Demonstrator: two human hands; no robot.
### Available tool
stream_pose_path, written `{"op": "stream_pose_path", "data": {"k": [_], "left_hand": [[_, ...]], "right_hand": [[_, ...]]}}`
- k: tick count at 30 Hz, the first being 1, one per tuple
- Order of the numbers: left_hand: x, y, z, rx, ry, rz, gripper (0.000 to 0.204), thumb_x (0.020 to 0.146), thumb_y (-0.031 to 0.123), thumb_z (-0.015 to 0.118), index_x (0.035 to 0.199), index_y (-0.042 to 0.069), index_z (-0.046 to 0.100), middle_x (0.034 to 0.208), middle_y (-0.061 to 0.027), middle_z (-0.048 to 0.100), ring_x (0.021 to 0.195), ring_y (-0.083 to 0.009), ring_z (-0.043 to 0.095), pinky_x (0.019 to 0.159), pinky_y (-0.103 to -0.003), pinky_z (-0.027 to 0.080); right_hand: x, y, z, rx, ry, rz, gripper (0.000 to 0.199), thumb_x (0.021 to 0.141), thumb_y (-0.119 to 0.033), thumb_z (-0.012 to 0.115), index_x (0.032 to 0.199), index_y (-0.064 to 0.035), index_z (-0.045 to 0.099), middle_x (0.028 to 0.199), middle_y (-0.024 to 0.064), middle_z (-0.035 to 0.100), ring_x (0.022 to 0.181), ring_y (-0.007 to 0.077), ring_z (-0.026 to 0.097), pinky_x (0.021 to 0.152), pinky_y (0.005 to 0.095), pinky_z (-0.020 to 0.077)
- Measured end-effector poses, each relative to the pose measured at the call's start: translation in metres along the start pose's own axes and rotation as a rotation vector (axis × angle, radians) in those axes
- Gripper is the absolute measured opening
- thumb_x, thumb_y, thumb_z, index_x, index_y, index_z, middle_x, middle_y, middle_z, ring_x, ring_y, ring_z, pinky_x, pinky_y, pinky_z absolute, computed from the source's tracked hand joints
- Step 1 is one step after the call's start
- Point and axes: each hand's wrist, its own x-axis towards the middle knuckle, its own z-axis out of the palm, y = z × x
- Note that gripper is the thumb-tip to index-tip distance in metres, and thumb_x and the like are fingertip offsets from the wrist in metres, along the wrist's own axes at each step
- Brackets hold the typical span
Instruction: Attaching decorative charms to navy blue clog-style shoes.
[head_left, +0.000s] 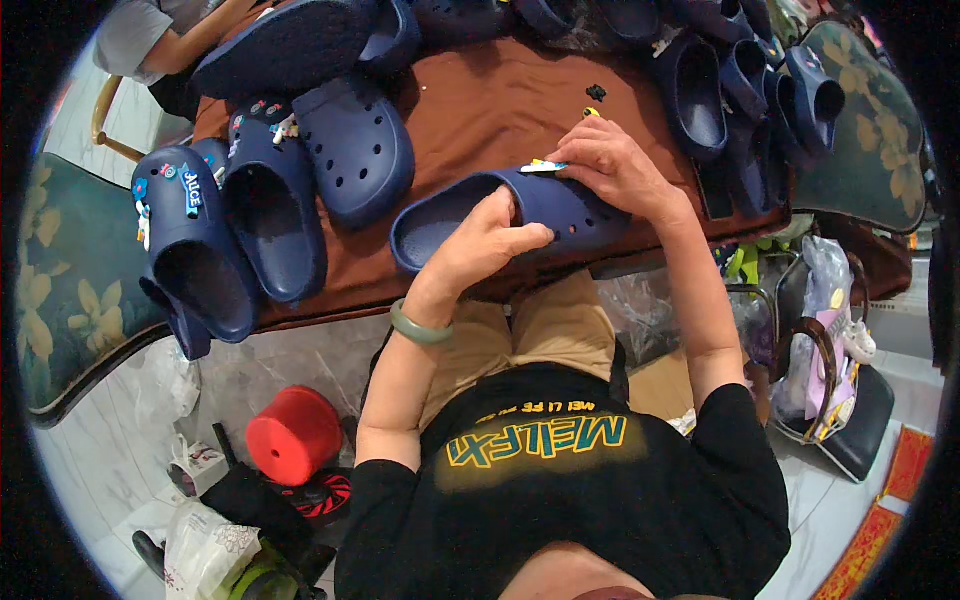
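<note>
Fitting a white charm (543, 168) to a navy clog (548, 203) looks like the step in hand. Clog lies on its sole on the brown cloth (470, 105), right in front of the person, heel to the left, toe to the right. Left hand (483, 240) clamped on the upper: fingers inside the opening, thumb outside. Right hand (615, 170): thumb and fingertips together on the charm's right end, at the clog's far side. Whether its stem sits in a hole, cannot tell. Next move, by my judgement, calls for lining stem up with hole, then a firm press, left fingers backing from within. Counts: one clog in work; one white charm at the fingertips; one yellow charm (591, 113) just beyond the right hand; one dark charm (596, 93) past that. Left group: two charm-decked clogs (205, 270) clearly seen, one plain clog (355, 150), others partly hidden. Right group (695, 95): at least four clogs, overlapping; exact number unclear. One red stool (295, 435), one bracelet (422, 323).
</note>
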Motion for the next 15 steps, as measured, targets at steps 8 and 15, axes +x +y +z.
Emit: {"op": "stream_pose_path", "data": {"k": [8,15], "left_hand": [[-0.001,0.011,0.009,-0.118,0.101,-0.025,0.046,0.076,-0.001,0.060,0.122,-0.005,0.053,0.112,-0.0074,0.062,0.103,-0.0144,0.058,0.094,-0.029,0.045],[0.004,0.009,0.013,-0.120,0.194,0.014,0.043,0.072,-0.002,0.061,0.115,-0.005,0.057,0.110,-0.0074,0.063,0.100,-0.0157,0.059,0.093,-0.029,0.045]], "right_hand": [[-0.048,-0.002,-0.018,-0.197,0.213,0.265,0.010,0.081,-0.014,0.068,0.087,-0.0057,0.069,0.086,0.0097,0.066,0.085,0.0277,0.061,0.082,0.0380,0.0439],[-0.078,-0.031,0.000,-0.389,0.386,0.309,0.017,0.074,-0.005,0.071,0.091,-0.0062,0.067,0.086,0.0075,0.064,0.083,0.0271,0.059,0.081,0.0394,0.0438]]}}
